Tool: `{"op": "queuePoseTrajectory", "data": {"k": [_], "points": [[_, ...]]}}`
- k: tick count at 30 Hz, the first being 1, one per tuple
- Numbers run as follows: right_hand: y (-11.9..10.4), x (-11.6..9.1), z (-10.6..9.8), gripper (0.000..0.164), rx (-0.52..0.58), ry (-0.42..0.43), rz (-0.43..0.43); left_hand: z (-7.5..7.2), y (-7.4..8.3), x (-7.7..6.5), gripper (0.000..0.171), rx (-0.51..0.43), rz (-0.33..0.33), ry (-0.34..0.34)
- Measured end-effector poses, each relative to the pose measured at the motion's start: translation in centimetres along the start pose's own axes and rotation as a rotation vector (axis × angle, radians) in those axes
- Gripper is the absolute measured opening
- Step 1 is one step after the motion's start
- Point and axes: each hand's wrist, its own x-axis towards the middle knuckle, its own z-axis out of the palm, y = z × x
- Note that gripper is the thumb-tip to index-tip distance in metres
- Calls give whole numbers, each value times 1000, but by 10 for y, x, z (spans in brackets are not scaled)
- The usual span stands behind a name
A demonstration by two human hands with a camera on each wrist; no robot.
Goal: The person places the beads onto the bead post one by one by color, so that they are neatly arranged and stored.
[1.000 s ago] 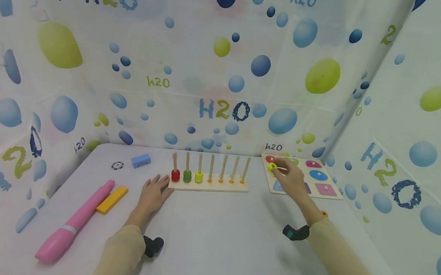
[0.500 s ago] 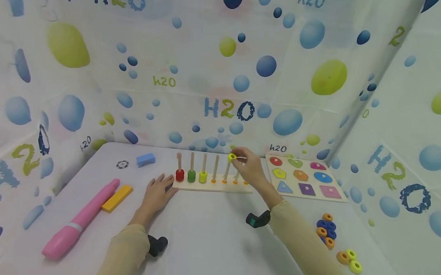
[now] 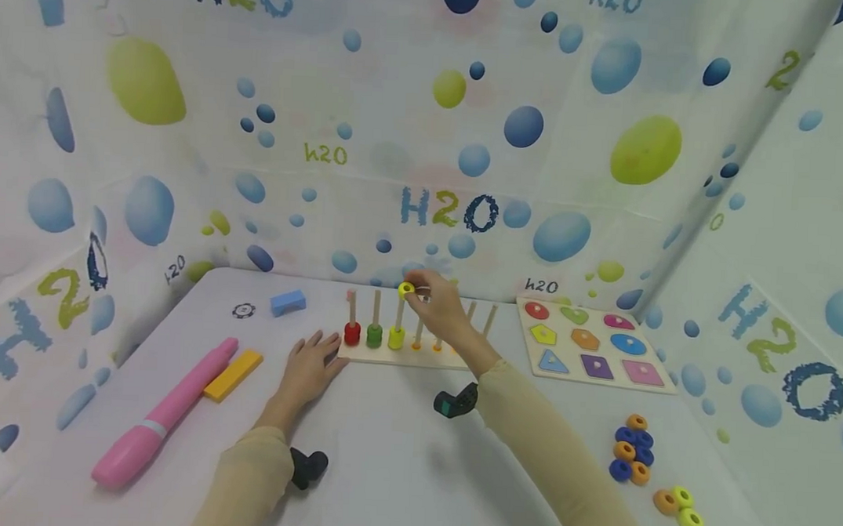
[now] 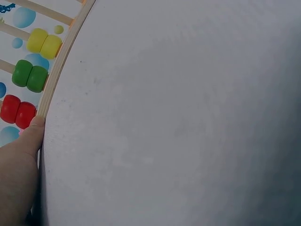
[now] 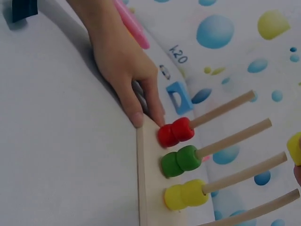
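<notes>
Wooden rack's edge (image 3: 389, 360) meets uncurled left hand (image 3: 311, 368); right hand (image 3: 435, 303) pinches ring (image 3: 402, 293) above beads (image 3: 396, 339)

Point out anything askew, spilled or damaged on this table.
Nothing stands out. The rack stands upright, the puzzle lies flat, its shapes apparently seated, and the loose rings rest in two groups; no damage is visible.

Behind the table (image 3: 371, 449), a white backdrop (image 3: 373, 80) rises from its far edge, printed with blue and lime-green bubbles and "H2O" lettering (image 3: 450, 209). Similar printed sheeting flanks the table left (image 3: 13, 222) and right (image 3: 803, 256). A grey, shaded fold (image 3: 759, 144) climbs from near the table's far right corner. Light over the white tabletop is soft and rather dim.
</notes>
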Motion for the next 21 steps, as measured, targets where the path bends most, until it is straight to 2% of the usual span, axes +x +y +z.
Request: {"op": "queuePoseTrajectory", "data": {"k": [4,13,17,21], "points": [[0,4,2,24,-80,-38,-11,0,1,1,56,12,3,2],[5,6,4,25,-107,-51,4,0,4,1,57,13,-4,1],[6,4,4,26,-98,-26,29,0,3,0,57,13,-10,-5],[7,2,1,25,-56,41,-4,1,1,0,57,12,-9,2]]}}
